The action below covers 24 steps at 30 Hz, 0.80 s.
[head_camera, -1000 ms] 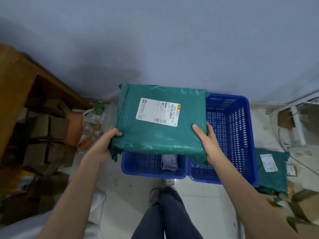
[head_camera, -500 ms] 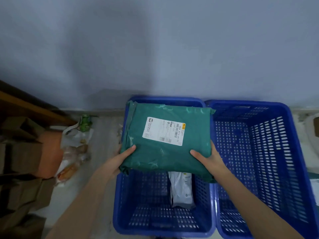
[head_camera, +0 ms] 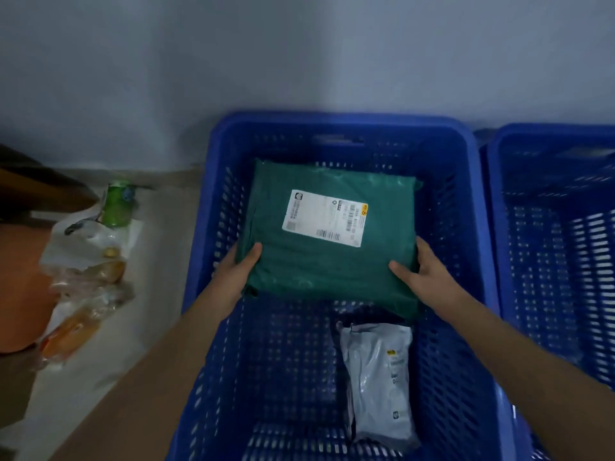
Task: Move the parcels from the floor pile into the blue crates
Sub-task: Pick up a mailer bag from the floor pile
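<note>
Parcels sit in the left blue crate (head_camera: pixel 199 261), which stands against the wall (head_camera: pixel 299 61), while the far left of the view shows other clutter. On the floor (head_camera: pixel 159 261) beside that crate lies a clear plastic bag (head_camera: pixel 86 277) with orange and yellow contents, and a green bottle (head_camera: pixel 117 206) stands at its far end near the wall. The left hand (head_camera: pixel 234 272) has its grip closed on the near left corner of the green parcel (head_camera: pixel 332 261), thumb on top and fingers hidden beneath. This parcel is inside the crate toward its far end, white shipping label (head_camera: pixel 324 217) facing up; whether it touches the bottom is unclear. A grey parcel (head_camera: pixel 379 384) lies on the crate floor nearer the camera, right of centre. The right hand (head_camera: pixel 422 277) clamps the green parcel's near right corner in the same way. A second blue crate (head_camera: pixel 499 227) stands just beside the first on the right, its visible part showing only slotted walls.
</note>
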Each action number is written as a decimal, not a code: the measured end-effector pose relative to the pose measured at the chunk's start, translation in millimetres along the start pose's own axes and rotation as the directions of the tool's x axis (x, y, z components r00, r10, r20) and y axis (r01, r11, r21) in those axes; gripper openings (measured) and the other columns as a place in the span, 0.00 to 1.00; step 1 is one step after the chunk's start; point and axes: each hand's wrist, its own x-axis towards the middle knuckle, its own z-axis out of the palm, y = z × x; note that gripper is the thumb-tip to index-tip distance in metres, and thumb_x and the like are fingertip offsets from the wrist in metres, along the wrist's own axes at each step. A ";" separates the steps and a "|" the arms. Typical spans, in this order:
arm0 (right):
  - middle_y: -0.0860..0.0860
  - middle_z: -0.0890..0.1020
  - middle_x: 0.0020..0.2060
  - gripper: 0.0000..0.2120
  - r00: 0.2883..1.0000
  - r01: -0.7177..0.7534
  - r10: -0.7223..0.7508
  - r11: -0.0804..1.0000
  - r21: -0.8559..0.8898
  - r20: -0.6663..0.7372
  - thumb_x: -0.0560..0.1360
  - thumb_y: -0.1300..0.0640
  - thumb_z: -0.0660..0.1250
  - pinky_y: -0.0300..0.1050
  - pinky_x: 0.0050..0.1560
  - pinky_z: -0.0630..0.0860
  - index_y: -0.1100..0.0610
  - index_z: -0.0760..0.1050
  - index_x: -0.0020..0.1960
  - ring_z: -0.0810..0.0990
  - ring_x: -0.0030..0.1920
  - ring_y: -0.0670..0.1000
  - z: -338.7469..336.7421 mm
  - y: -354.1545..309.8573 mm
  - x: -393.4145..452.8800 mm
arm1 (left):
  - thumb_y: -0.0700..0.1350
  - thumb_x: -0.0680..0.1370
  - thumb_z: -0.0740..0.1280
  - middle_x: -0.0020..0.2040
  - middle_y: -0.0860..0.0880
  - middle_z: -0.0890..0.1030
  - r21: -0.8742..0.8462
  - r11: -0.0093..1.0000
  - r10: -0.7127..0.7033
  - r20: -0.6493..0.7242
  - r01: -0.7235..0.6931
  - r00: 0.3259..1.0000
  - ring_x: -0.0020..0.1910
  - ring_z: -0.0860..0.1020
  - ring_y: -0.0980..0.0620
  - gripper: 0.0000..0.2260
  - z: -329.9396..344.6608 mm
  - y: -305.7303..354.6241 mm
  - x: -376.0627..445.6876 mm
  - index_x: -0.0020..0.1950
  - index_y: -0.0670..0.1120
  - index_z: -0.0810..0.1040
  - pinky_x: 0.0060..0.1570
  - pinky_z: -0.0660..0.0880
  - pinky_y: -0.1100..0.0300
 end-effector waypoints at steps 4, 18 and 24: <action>0.48 0.72 0.59 0.29 0.999 -0.046 0.046 0.998 -0.048 -0.007 0.77 0.62 0.65 0.44 0.60 0.71 0.54 0.57 0.74 0.72 0.59 0.48 12.6 32.2 36.1 | 0.51 0.76 0.67 0.62 0.52 0.77 -0.106 0.994 0.002 -0.097 -0.012 0.995 0.58 0.78 0.52 0.26 1.0 -32.3 32.5 0.73 0.50 0.66 0.60 0.74 0.54; 0.52 0.67 0.71 0.34 0.978 -0.200 0.196 0.979 -0.050 -0.077 0.77 0.69 0.58 0.40 0.55 0.70 0.50 0.51 0.77 0.71 0.61 0.51 61.6 64.9 53.7 | 0.40 0.79 0.63 0.68 0.46 0.72 -0.472 0.877 -0.303 -0.404 0.088 0.863 0.59 0.76 0.46 0.19 32.6 -102.8 43.5 0.69 0.42 0.69 0.60 0.74 0.51; 0.59 0.77 0.55 0.20 0.624 -0.566 0.699 0.712 0.416 -0.349 0.78 0.63 0.57 0.48 0.58 0.71 0.66 0.64 0.69 0.73 0.46 0.55 107.6 91.9 28.5 | 0.46 0.82 0.58 0.77 0.38 0.53 -0.762 0.574 -0.556 -0.095 0.299 0.826 0.75 0.56 0.38 0.26 67.7 -117.2 23.4 0.77 0.44 0.53 0.70 0.59 0.40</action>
